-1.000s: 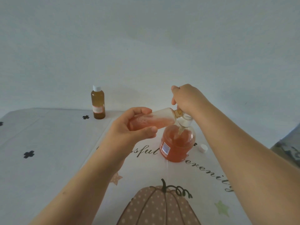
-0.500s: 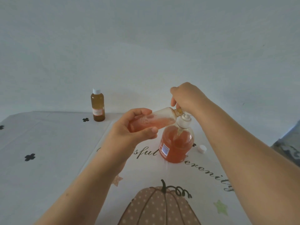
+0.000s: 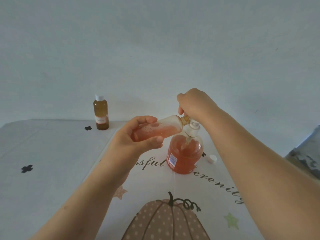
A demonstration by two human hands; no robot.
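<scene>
My left hand [image 3: 136, 139] grips a small clear bottle [image 3: 162, 127] with orange liquid, held nearly sideways with its open neck pointing right. That neck sits at the pump nozzle of a round orange soap dispenser [image 3: 184, 155] standing on the table. My right hand [image 3: 194, 104] is on top of the white pump head [image 3: 192, 129], fingers curled over it; the fingertips are hidden behind the small bottle's neck. A small white cap [image 3: 212, 159] lies on the cloth just right of the dispenser.
A brown bottle [image 3: 101, 112] with a white cap stands at the back left by the wall. The white tablecloth [image 3: 52, 170] has a pumpkin print and lettering. A dark patterned object [image 3: 306, 160] is at the right edge.
My right hand and the pump head have risen slightly from the pressed position. The small bottle stays at the nozzle. The view has shifted a little.
</scene>
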